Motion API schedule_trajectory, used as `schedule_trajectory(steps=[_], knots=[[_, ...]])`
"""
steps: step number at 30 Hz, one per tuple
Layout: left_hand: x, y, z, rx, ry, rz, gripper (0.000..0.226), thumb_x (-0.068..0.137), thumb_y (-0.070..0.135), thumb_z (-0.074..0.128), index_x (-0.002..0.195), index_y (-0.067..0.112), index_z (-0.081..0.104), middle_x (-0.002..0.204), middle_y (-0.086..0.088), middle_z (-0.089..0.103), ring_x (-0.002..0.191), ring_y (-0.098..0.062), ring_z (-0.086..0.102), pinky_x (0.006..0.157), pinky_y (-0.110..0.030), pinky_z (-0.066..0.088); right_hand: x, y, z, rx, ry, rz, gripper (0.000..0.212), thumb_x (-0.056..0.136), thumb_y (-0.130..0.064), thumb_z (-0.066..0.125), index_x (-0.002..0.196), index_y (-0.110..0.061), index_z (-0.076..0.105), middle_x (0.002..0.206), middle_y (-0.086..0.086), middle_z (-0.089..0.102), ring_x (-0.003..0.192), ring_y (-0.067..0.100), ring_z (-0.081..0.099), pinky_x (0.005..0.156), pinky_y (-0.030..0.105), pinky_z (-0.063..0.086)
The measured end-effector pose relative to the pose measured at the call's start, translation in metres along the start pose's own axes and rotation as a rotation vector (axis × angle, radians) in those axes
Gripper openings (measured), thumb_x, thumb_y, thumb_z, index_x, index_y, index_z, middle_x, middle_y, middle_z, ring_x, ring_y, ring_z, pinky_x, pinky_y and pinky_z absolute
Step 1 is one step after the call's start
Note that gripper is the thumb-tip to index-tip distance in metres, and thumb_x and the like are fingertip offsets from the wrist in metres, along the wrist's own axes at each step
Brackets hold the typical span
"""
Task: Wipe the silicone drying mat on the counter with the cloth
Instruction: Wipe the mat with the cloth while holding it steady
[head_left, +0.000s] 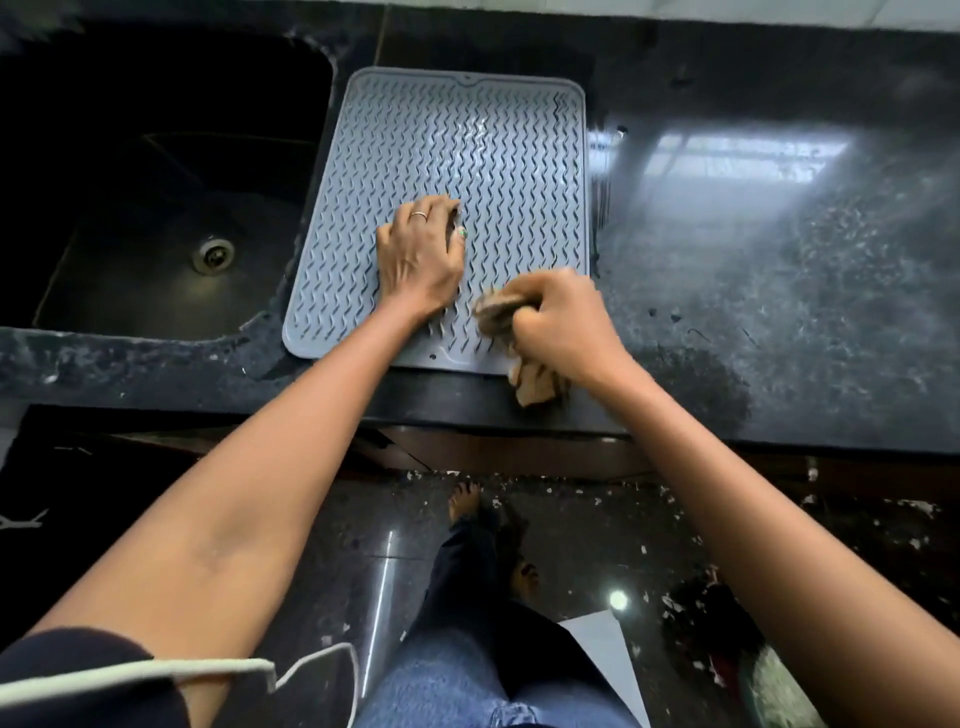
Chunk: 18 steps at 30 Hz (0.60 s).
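A grey silicone drying mat (467, 156) with wavy ridges lies on the black counter, just right of the sink. My left hand (420, 254) rests palm down on the mat's near-left part, fingers curled, holding nothing. My right hand (558, 319) is closed around a bunched brown cloth (498, 312) at the mat's near-right corner. Part of the cloth hangs below my fist over the mat's front edge. The hand and cloth look blurred. Some wet shine shows on the mat's far middle.
A dark sink (156, 208) with a metal drain (213, 253) lies to the left. Glossy black counter (779, 260) stretches to the right, with its front edge near my body. Below are the dark floor, my jeans and bare feet.
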<state>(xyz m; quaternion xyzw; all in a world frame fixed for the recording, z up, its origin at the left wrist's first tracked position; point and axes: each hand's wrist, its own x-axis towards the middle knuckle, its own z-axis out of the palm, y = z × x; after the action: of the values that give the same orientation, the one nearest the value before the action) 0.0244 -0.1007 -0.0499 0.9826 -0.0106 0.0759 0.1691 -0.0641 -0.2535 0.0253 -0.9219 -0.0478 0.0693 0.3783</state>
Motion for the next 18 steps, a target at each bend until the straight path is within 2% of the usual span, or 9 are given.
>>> schedule_trajectory(steps=[2,4,7,11,13,15,18], knots=[[0.017,-0.002,-0.001,-0.012,0.035,-0.009,0.037,0.095,0.028,0.038,0.129,0.018,0.051,0.135,-0.003,0.052,0.123,-0.022,0.043,0.098,-0.037,0.031,0.028,-0.003,-0.011,0.106,0.123,0.039,0.046,0.070,0.003,0.045,0.104,-0.015,0.070,0.103,0.007,0.072,0.098,0.024,0.065,0.090,0.040,0.053],[0.043,-0.003,-0.003,-0.033,0.035,-0.012,0.037,0.095,0.025,0.039,0.130,0.018,0.049,0.135,-0.003,0.051,0.124,-0.022,0.043,0.098,-0.036,0.030,0.061,-0.006,-0.018,0.128,0.204,0.058,0.051,0.073,0.006,0.044,0.116,-0.015,0.063,0.117,0.007,0.066,0.109,0.021,0.058,0.100,0.036,0.046],[0.086,-0.005,-0.001,-0.040,-0.015,-0.016,0.043,0.096,0.020,0.036,0.138,0.017,0.043,0.144,-0.002,0.044,0.132,-0.021,0.038,0.108,-0.038,0.026,0.114,-0.011,-0.021,0.121,0.263,0.065,0.049,0.078,0.005,0.044,0.121,-0.013,0.058,0.128,0.010,0.051,0.117,0.020,0.050,0.105,0.024,0.035],[0.150,-0.015,0.004,-0.006,-0.103,-0.009,0.050,0.097,0.015,0.031,0.148,0.016,0.029,0.155,-0.005,0.031,0.143,-0.025,0.025,0.118,-0.045,0.017,0.194,-0.017,-0.019,0.067,0.339,0.066,0.044,0.082,-0.003,0.046,0.125,-0.012,0.053,0.142,0.013,0.031,0.127,0.024,0.041,0.111,0.030,0.030],[0.178,-0.023,0.008,0.027,-0.168,0.030,0.052,0.099,0.018,0.030,0.150,0.016,0.024,0.158,-0.004,0.024,0.147,-0.024,0.019,0.121,-0.043,0.012,0.233,-0.018,-0.012,0.003,0.323,0.054,0.043,0.084,-0.008,0.048,0.127,-0.014,0.050,0.144,0.012,0.028,0.127,0.027,0.040,0.110,0.035,0.032],[0.197,-0.031,0.013,0.055,-0.228,0.076,0.054,0.100,0.022,0.029,0.152,0.015,0.019,0.161,-0.003,0.017,0.148,-0.022,0.014,0.120,-0.041,0.008,0.265,-0.015,0.001,-0.138,0.238,0.047,0.043,0.087,-0.016,0.048,0.130,-0.019,0.047,0.146,0.009,0.029,0.127,0.030,0.037,0.107,0.042,0.032],[0.199,-0.037,0.022,0.074,-0.205,0.104,0.055,0.100,0.027,0.027,0.152,0.015,0.015,0.161,-0.001,0.014,0.149,-0.018,0.012,0.120,-0.039,0.009,0.284,-0.003,0.028,-0.401,0.063,0.022,0.047,0.091,-0.027,0.042,0.138,-0.025,0.039,0.154,0.005,0.026,0.138,0.035,0.019,0.110,0.051,0.021]])
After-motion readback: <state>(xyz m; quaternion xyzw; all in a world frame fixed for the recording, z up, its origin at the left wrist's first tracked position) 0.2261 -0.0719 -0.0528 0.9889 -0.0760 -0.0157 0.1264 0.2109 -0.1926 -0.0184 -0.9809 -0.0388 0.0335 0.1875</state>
